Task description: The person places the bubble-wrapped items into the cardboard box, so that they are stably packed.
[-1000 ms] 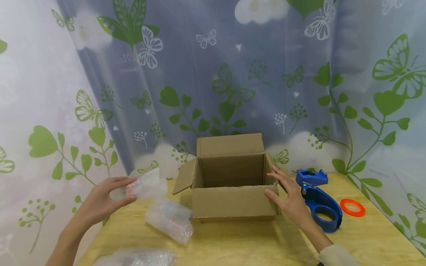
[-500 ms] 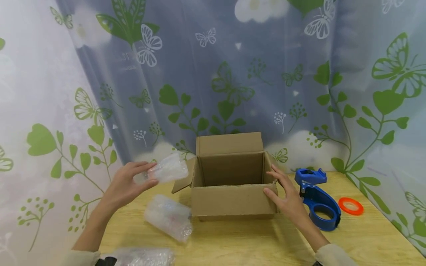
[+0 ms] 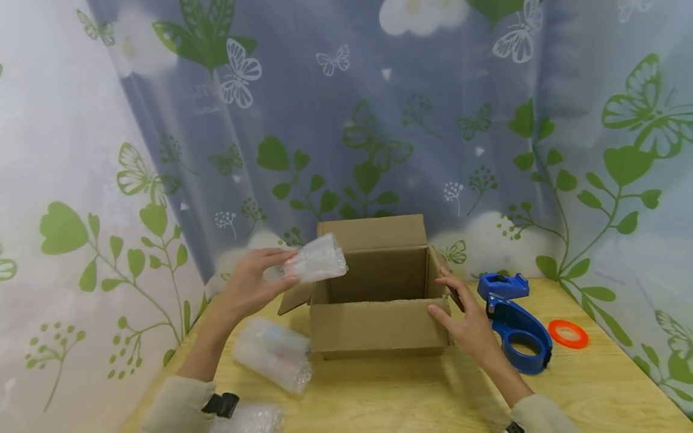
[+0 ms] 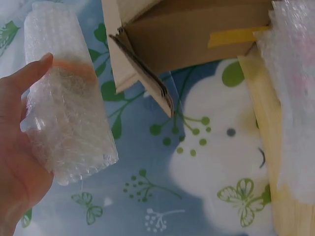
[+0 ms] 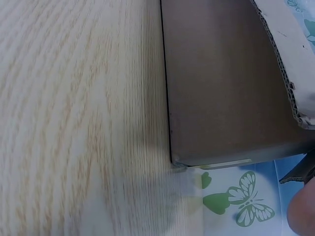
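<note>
My left hand (image 3: 254, 282) holds a bubble-wrapped package (image 3: 319, 260) between thumb and fingers, raised over the left rim of an open cardboard box (image 3: 379, 328). Through the clear wrap of the package (image 4: 74, 128) a pinkish-orange band shows in the left wrist view; what is inside is otherwise hidden. My right hand (image 3: 470, 319) grips the box at its front right corner, thumb on the front flap and fingers at the right flap. In the right wrist view only a fingertip (image 5: 302, 211) appears, beside the box (image 5: 226, 88).
Another bubble-wrapped package (image 3: 273, 355) lies left of the box, and one more (image 3: 249, 419) at the table's near edge. To the right are a small blue tape dispenser (image 3: 503, 285), a larger blue tape dispenser (image 3: 527, 364) and an orange ring-shaped roll (image 3: 582, 340). A patterned curtain (image 3: 303, 90) hangs behind.
My left hand has carried the bubble-wrapped package rightward and up, from left of the box to over its left rim. The right hand keeps its place on the box.
</note>
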The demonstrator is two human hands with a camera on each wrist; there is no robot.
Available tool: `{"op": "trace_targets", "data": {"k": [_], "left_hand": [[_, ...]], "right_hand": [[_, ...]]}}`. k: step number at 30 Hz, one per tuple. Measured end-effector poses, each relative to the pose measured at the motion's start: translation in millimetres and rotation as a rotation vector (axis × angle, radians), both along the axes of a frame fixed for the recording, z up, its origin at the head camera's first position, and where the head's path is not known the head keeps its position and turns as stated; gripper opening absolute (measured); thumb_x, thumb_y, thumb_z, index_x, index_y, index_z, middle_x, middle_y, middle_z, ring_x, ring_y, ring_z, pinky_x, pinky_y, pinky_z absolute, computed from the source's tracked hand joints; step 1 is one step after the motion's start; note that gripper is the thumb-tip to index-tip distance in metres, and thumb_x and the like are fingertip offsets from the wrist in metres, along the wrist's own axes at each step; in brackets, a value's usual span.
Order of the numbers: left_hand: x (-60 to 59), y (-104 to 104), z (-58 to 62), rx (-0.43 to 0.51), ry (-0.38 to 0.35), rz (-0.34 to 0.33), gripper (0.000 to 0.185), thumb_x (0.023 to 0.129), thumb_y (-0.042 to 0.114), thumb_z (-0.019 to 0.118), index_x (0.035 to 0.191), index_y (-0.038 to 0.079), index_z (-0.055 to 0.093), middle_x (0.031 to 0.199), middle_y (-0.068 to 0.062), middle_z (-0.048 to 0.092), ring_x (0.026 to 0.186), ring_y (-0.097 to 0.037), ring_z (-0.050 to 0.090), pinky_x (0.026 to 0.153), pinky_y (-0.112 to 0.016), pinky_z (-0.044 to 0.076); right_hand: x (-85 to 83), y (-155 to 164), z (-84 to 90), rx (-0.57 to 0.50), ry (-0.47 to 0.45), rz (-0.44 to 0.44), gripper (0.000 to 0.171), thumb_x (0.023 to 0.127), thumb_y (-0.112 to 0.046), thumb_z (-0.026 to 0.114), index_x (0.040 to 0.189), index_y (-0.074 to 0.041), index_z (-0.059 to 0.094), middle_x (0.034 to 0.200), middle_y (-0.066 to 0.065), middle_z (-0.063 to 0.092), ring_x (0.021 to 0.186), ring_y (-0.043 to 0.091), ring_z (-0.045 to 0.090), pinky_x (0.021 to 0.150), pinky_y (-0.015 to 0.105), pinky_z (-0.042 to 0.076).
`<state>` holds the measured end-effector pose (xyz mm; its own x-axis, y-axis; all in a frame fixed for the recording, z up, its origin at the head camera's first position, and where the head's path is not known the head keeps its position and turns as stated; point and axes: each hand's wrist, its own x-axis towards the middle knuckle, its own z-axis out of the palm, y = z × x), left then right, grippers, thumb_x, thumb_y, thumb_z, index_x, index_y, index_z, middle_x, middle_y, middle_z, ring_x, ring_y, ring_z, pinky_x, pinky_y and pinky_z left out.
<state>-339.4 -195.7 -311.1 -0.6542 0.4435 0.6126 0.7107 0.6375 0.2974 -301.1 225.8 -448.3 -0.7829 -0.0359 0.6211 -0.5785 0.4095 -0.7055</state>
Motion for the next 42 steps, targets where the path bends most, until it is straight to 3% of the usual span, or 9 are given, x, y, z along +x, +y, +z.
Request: {"op": "trace_targets", "data": {"k": [9,14,20,24,31,38,42], "left_hand": [[-10.4,43,-4.5,-0.027,-0.002,-0.084,0.053,0.086,0.024,0.086,0.133,0.005,0.071,0.133,-0.016,0.070,0.125,-0.040,0.061,0.107,-0.059,0.046],[-14.9,61,-8.8,-0.025,-0.070,-0.104,0.053,0.087,0.026,0.085,0.136,0.009,0.070,0.136,-0.013,0.069,0.125,-0.037,0.061,0.107,-0.057,0.047],[-20.1,86,-15.7,-0.038,-0.112,-0.131,0.055,0.087,0.027,0.086,0.136,0.010,0.070,0.138,-0.010,0.067,0.126,-0.034,0.060,0.106,-0.053,0.049],[-24.7,102,-21.4,-0.049,-0.150,-0.134,0.054,0.089,0.032,0.084,0.137,0.013,0.070,0.139,-0.008,0.067,0.132,-0.032,0.058,0.109,-0.053,0.048],[-34.6,119,-37.1,-0.097,-0.203,-0.134,0.052,0.090,0.030,0.083,0.136,0.011,0.070,0.137,-0.011,0.067,0.131,-0.034,0.057,0.111,-0.053,0.045],[-42.5,131,-44.4,-0.161,-0.233,-0.113,0.050,0.092,0.034,0.081,0.137,0.014,0.070,0.136,-0.008,0.069,0.130,-0.031,0.059,0.112,-0.049,0.046],[-47.5,137,-43.9,-0.161,-0.257,-0.108,0.050,0.092,0.035,0.081,0.136,0.014,0.071,0.134,-0.005,0.070,0.127,-0.028,0.061,0.112,-0.048,0.046]], "right_hand": [[2.4,2,-0.7,0.012,-0.026,-0.036,0.054,0.101,-0.014,0.071,0.149,-0.011,0.049,0.170,0.006,0.030,0.154,0.027,0.030,0.109,0.003,0.024],[0.1,-3,-2.4,0.014,-0.016,-0.025,0.054,0.100,-0.013,0.071,0.149,-0.009,0.049,0.170,0.007,0.030,0.154,0.019,0.030,0.110,0.003,0.025],[0.8,-5,-1.2,0.019,-0.022,-0.037,0.053,0.100,-0.016,0.072,0.148,-0.011,0.050,0.170,0.001,0.030,0.153,0.029,0.031,0.110,0.004,0.025],[1.4,-4,0.4,0.024,-0.024,-0.057,0.053,0.100,-0.017,0.073,0.147,-0.011,0.050,0.169,0.003,0.032,0.152,0.033,0.033,0.109,0.004,0.025],[3.3,-6,-1.8,0.034,-0.023,-0.062,0.051,0.099,-0.017,0.074,0.145,-0.020,0.052,0.168,0.007,0.033,0.152,0.018,0.033,0.109,0.004,0.026],[7.1,-5,1.3,0.033,-0.035,-0.075,0.050,0.100,-0.019,0.073,0.145,-0.023,0.053,0.168,0.003,0.034,0.152,0.032,0.035,0.107,0.005,0.026],[4.3,-4,2.3,0.037,-0.025,-0.071,0.050,0.100,-0.018,0.073,0.146,-0.020,0.052,0.168,0.004,0.034,0.151,0.033,0.035,0.108,0.005,0.027]]}}
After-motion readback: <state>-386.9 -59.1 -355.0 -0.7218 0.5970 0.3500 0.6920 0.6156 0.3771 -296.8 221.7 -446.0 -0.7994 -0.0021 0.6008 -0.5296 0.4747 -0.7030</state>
